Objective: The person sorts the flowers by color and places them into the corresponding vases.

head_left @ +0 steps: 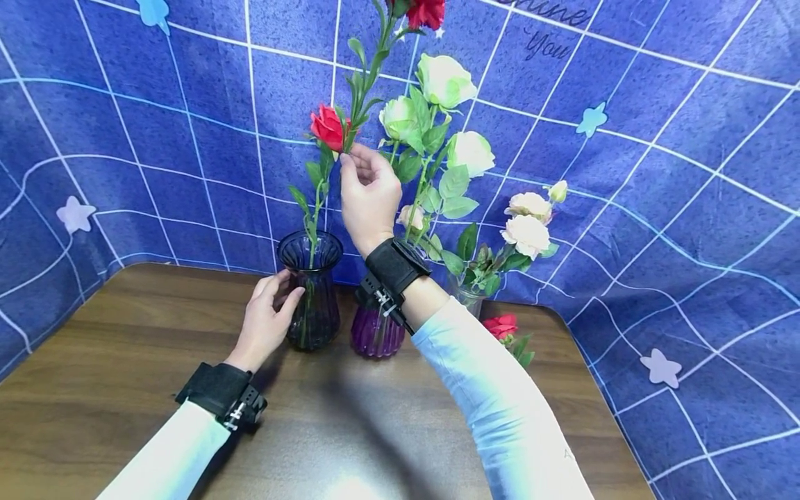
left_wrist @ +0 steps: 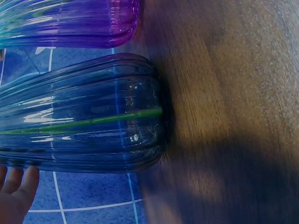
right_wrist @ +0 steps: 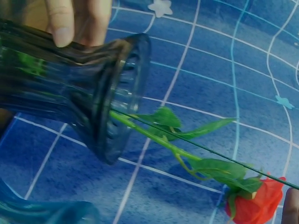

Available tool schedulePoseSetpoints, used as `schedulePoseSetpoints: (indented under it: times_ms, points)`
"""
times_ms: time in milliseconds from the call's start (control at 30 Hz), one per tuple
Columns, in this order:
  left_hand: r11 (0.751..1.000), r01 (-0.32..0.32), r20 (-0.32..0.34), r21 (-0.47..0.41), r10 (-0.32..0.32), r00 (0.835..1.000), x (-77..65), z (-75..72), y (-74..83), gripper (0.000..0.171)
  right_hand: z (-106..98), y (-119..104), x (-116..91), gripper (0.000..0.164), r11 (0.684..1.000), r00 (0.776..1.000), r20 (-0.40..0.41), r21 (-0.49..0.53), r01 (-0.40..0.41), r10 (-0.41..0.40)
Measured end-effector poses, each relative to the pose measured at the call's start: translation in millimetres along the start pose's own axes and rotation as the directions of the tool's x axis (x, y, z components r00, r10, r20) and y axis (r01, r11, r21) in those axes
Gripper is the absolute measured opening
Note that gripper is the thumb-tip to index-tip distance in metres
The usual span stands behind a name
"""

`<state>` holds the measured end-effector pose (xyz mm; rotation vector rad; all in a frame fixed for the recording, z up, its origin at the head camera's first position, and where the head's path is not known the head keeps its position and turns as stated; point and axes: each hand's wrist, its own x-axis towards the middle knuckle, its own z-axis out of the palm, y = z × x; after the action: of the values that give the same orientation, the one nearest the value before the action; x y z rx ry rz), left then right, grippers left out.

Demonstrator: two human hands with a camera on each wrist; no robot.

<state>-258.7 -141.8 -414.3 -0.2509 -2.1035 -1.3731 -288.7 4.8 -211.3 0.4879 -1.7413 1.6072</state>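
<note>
My left hand (head_left: 264, 319) holds the side of a dark, ribbed glass vase (head_left: 320, 312), thumb in front and fingers at its left side. In the vase stands a red rose (head_left: 328, 127), its green stem (left_wrist: 100, 120) reaching the bottom. Above the vase, my right hand (head_left: 373, 191) pinches the leafy stem of a dark red flower (head_left: 427, 12) between thumb and fingers. In the right wrist view, this flower's thin dark stem (right_wrist: 210, 150) runs into the vase mouth beside the rose; one fingertip shows at the right edge.
Right of the dark vase stands a purple vase (head_left: 377, 337) with pale green roses (head_left: 445, 82). Further right, a clear glass vase (head_left: 470, 302) holds pale pink flowers (head_left: 526, 235). Another red flower (head_left: 501, 326) lies on the wooden table (head_left: 125, 417). Blue gridded cloth (head_left: 206, 104) hangs behind.
</note>
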Motion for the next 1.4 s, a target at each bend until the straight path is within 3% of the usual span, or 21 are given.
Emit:
schedulePoseSetpoints:
  times_ms: [800, 1400]
  points:
    - [1.000, 0.010, -0.003, 0.009, -0.010, 1.000, -2.6, -0.8, -1.4, 0.042, 4, 37, -38, 0.020, 0.985, 0.987, 0.076, -0.114, -0.130, 0.139]
    - [1.000, -0.024, -0.023, 0.007, 0.024, 0.999, -1.4, 0.3, -1.4, 0.041, 6, 49, -51, 0.021, 0.975, 0.976, 0.124, -0.158, -0.157, 0.177]
